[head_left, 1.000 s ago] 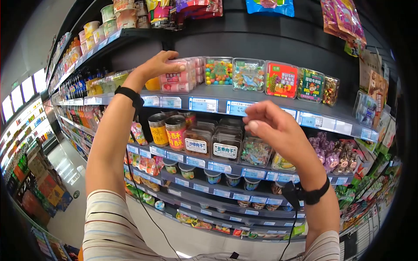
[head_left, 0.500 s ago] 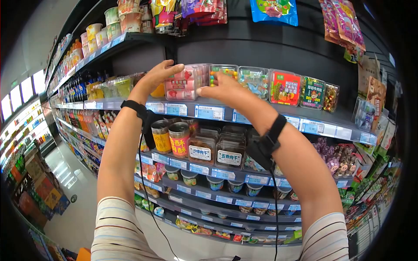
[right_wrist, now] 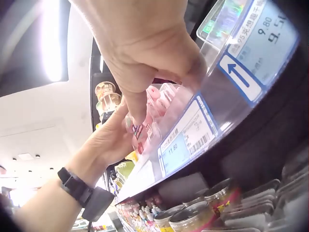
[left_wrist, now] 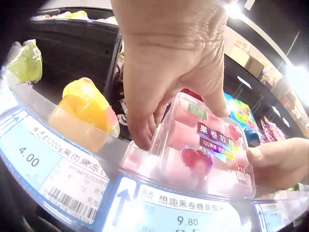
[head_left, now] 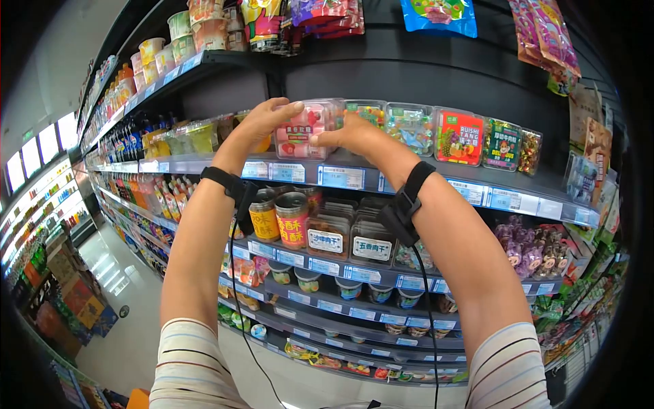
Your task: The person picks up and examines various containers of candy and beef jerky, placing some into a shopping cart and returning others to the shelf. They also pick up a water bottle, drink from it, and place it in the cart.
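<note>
A clear plastic box of pink strawberry gummy rolls (head_left: 300,133) stands at the front of a row of like boxes on the upper shelf. My left hand (head_left: 269,123) grips its left side and top edge; in the left wrist view, that hand's fingers (left_wrist: 140,130) reach down beside the box. From the right, my right hand (head_left: 354,133) holds the row, its thumb near the front corner and its other fingers bent along the side, partly hidden. A price strip (left_wrist: 188,212) runs just below the box.
Boxes of colourful candy balls (head_left: 371,109), blue-toned sweets (head_left: 409,126) and red Ruishi Tang packs (head_left: 458,136) stand to the right. Jelly cups (head_left: 180,140) sit to the left. Cans (head_left: 291,218) and dried-meat boxes (head_left: 325,238) fill the shelf below. Bags (head_left: 439,17) hang above.
My right hand has come in from the right, from in front of the shelf edge to the side of the pink gummy boxes. My left hand has stayed at their left side.
</note>
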### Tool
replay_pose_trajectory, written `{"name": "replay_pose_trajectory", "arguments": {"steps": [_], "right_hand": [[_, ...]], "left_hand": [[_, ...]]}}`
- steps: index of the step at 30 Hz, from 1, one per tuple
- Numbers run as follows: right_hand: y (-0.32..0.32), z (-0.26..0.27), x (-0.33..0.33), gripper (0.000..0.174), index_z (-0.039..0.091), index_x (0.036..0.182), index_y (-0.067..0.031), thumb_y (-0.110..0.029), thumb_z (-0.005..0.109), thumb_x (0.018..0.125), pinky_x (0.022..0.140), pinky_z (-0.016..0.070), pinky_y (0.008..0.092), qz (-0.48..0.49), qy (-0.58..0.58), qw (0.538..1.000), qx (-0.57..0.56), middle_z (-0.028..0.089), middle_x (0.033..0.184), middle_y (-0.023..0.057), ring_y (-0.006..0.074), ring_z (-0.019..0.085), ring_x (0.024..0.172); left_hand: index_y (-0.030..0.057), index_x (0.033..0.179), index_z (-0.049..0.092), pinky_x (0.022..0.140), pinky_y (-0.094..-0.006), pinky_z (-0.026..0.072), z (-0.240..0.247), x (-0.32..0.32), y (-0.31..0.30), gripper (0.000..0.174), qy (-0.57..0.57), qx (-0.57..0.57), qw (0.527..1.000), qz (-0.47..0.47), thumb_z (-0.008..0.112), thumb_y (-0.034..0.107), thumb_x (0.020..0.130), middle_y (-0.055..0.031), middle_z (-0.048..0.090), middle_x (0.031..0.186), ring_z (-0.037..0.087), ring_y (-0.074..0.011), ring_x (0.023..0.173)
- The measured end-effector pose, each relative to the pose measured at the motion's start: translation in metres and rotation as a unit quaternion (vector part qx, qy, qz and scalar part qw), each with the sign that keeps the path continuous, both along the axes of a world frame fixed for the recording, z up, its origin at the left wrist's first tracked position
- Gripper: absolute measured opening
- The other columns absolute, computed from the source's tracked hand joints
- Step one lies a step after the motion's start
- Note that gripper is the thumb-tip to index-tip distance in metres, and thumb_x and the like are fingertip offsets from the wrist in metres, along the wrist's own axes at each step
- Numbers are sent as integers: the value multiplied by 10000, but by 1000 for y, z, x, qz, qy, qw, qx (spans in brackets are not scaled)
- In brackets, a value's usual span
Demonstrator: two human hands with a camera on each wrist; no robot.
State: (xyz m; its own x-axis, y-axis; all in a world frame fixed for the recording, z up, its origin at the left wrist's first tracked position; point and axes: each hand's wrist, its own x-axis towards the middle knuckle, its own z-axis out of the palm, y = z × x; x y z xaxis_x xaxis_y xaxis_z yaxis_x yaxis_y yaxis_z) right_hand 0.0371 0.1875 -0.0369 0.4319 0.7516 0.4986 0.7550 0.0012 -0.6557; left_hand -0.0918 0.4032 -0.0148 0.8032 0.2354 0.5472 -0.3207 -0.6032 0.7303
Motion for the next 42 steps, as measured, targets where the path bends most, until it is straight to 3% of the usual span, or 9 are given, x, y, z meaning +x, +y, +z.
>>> {"name": "replay_pose_trajectory", "arguments": {"steps": [5,12,13,17,21,26,33,38,42], "right_hand": [[-15,13,-19,823,583,1374,20,-423,878,746,1034,469,380,-31,-29,996,-82,668,1302,207,301,637,1200],[-5,2,-3,779,536,1374,72,-358,846,803,1041,465,359,21,-21,999,-35,655,1286,212,275,634,1184],[-5,0,1,768,523,1386,71,-332,839,814,1039,466,352,33,-24,999,-23,656,1284,206,265,633,1184],[0,-6,11,752,463,1438,66,-237,818,848,1034,469,334,76,-37,995,58,655,1288,179,231,629,1188],[-22,1,-16,798,402,1508,14,-199,817,860,1035,472,344,117,-32,984,132,638,1317,140,216,610,1217],[-71,-1,-55,788,448,1466,17,-189,848,820,1035,501,363,151,-34,960,234,627,1338,164,230,612,1242],[-205,-54,-113,844,418,1507,51,-307,817,855,1103,427,373,14,-100,959,266,555,1429,183,266,559,1309],[-314,-124,-140,910,441,1462,72,-441,840,826,1085,420,404,-187,-65,961,195,560,1375,177,299,562,1270],[-398,-178,-172,972,437,1459,80,-493,852,792,1082,418,446,-285,-58,934,208,545,1378,214,359,549,1268]], "left_hand": [[-103,1406,471,945,-342,569,-4,-10,-18,742,25,-120,983,-137,739,423,956,-187,631,1273,666,-210,1111],[-57,1441,454,940,-312,560,-22,-5,-21,777,-38,-108,983,-144,769,434,929,-166,616,1331,651,-182,1139],[-57,1379,529,945,-305,516,-27,-4,-27,796,-81,-112,984,-109,822,471,860,-145,652,1248,646,-176,1100],[-86,1537,336,995,-318,494,-35,-8,-45,1032,-190,-94,976,-44,840,483,840,-190,597,1340,599,-204,1205],[0,1542,360,865,-281,553,-21,-15,-63,927,-256,-26,966,-17,826,449,878,-142,626,1280,655,-159,1058],[-29,1468,467,981,-349,521,-12,-42,-115,931,-333,34,942,16,870,484,804,-183,521,1384,592,-255,1221],[-10,1499,402,1084,-403,441,-56,-75,-239,1055,-356,9,931,-81,907,509,731,-183,479,1393,523,-299,1282],[-30,1568,290,1159,-426,357,-107,-64,-311,1272,-369,170,908,-100,902,607,652,-167,412,1496,430,-288,1389],[-39,1581,264,1176,-447,332,-156,-54,-390,1326,-318,172,913,-187,892,650,638,-176,387,1522,402,-314,1417]]}}
